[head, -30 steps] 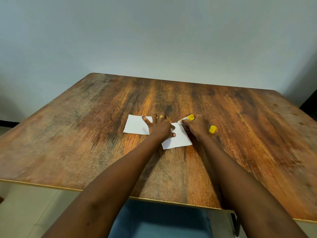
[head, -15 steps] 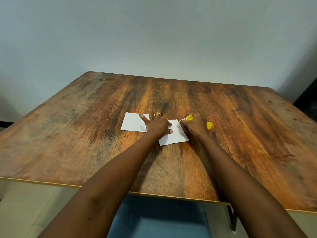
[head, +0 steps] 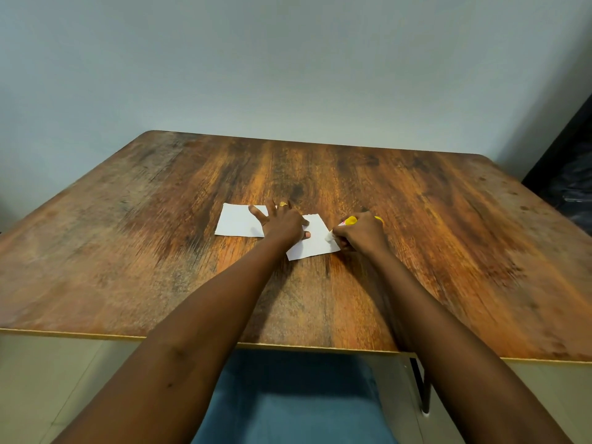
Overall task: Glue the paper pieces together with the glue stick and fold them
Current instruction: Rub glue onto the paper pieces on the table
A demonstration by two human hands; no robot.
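Two white paper pieces lie on the wooden table (head: 416, 251). The left paper piece (head: 237, 224) is flat, and the right paper piece (head: 315, 241) lies at a slant beside it. My left hand (head: 283, 224) rests with fingers spread across both, pressing them down; a gold ring shows on one finger. My right hand (head: 360, 233) is closed around a glue stick (head: 347, 222) with a yellow end. Its white tip touches the right edge of the right paper piece. A bit of yellow, perhaps the cap, peeks out behind my right hand.
The table's front edge (head: 288, 346) runs across the lower view, with a blue seat (head: 288, 402) below it and a table leg at the lower right. A pale wall stands behind the table. Something dark sits past the table's right side.
My right hand has drawn the glue stick's tip nearer along the right paper's edge. The left hand stays pressed on the papers. The view has shifted slightly.
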